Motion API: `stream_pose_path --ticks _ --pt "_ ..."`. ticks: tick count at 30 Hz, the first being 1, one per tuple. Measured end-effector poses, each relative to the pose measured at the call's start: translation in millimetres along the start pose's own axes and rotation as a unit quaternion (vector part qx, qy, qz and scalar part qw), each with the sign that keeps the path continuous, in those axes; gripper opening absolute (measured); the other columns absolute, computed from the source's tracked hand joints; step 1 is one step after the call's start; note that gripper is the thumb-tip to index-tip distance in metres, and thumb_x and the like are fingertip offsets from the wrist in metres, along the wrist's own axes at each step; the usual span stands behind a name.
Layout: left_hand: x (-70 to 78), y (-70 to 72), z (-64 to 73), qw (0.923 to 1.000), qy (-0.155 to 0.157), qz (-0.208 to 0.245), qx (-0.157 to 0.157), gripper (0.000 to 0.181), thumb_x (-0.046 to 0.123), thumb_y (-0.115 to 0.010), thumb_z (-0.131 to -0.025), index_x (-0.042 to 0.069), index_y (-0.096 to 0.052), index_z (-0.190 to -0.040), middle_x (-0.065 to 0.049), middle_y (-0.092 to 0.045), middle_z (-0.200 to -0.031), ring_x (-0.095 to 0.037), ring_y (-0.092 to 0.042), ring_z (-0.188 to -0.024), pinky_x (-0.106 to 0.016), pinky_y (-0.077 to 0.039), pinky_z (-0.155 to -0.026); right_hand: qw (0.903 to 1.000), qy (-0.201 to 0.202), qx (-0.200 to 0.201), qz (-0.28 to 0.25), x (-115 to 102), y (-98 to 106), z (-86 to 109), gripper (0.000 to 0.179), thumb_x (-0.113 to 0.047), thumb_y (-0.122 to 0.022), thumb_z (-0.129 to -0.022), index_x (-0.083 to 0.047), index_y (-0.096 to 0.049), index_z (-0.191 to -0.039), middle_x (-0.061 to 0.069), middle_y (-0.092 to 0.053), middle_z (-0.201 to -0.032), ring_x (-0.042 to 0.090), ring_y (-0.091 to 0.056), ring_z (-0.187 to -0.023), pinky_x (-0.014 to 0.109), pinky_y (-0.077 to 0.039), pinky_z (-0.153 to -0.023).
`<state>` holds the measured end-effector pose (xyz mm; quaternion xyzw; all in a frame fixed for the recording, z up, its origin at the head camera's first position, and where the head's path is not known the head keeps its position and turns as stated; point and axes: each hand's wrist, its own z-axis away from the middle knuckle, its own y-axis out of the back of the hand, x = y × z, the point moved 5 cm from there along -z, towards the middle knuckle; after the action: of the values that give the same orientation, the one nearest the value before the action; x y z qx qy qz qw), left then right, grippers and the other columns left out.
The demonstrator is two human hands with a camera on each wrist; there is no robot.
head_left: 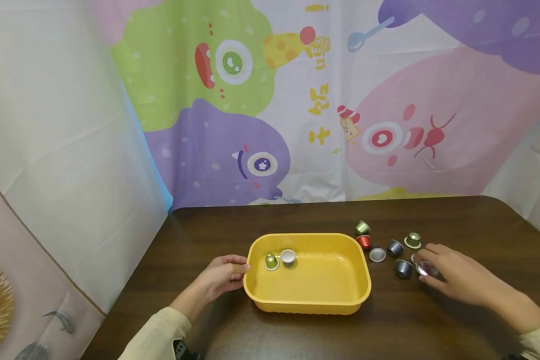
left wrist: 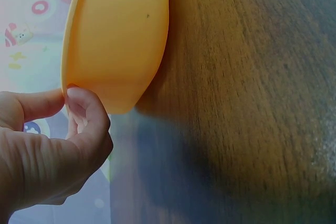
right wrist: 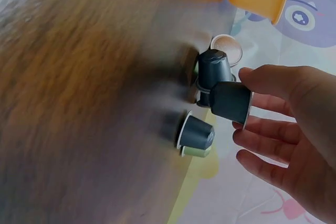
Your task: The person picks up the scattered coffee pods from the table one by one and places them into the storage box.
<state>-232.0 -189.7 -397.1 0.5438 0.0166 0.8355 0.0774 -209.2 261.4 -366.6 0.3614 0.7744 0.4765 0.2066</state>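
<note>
At the left end of a yellow plastic tray [head_left: 308, 306], my left hand [head_left: 225, 277] pinches the rim between thumb and fingers; the left wrist view shows this grip on the tray wall [left wrist: 121, 35] closely. My right hand [head_left: 459, 275] is over the right side of the table, holding a dark coffee capsule [right wrist: 231, 102] by its rim end between thumb and fingertips. Just beside it lie a dark capsule [head_left: 403, 269] and a green capsule [head_left: 413, 239]. Inside the tray are a green capsule [head_left: 271, 261] and a pale-topped capsule [head_left: 288, 257].
Between tray and right hand lie more capsules: a green one [head_left: 362, 228], a red one [head_left: 364, 242], a silver-lidded one [head_left: 377, 255] and another dark one [head_left: 395, 248]. A printed cartoon curtain [head_left: 315, 175] hangs behind the brown wooden table [head_left: 216, 225].
</note>
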Motion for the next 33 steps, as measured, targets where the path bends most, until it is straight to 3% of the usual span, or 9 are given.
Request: stream_pose_path --ticks 10,20,33 --pt "0.7 0.0 0.3 1.0000 -0.004 0.004 -0.007 0.030 0.004 -0.056 -0.095 -0.009 -0.051 -0.121 -0.003 -0.059 -0.085 -0.010 -0.056 -0.070 -0.024 -0.054 -0.068 0.9993 0.011 0.015 0.032 -5.0 1.5 -14.1 0.038 -0.016 -0.089 -0.061 -0.017 -0.066 -0.092 -0.011 -0.057 -0.087 0.004 -0.053 -0.078 0.031 -0.048 -0.065" --pt "1.1 0.2 1.0 1.0000 -0.001 0.005 -0.003 0.029 0.005 -0.057 -0.095 -0.008 -0.051 -0.121 -0.004 -0.060 -0.087 -0.011 -0.056 -0.071 -0.024 -0.054 -0.069 0.9991 0.029 0.015 0.028 -11.8 3.3 -25.9 0.035 -0.016 -0.087 -0.063 -0.019 -0.062 -0.088 -0.014 -0.052 -0.082 -0.001 -0.046 -0.075 0.026 -0.044 -0.063" --pt "1.2 0.0 1.7 1.0000 0.002 0.003 -0.002 0.028 0.005 -0.057 -0.095 -0.007 -0.052 -0.120 -0.005 -0.060 -0.089 -0.012 -0.056 -0.073 -0.024 -0.054 -0.070 0.9991 0.040 0.014 -0.004 -19.5 2.9 -38.4 0.038 -0.011 -0.089 -0.063 -0.016 -0.064 -0.092 -0.011 -0.056 -0.085 0.000 -0.049 -0.076 0.024 -0.046 -0.063"
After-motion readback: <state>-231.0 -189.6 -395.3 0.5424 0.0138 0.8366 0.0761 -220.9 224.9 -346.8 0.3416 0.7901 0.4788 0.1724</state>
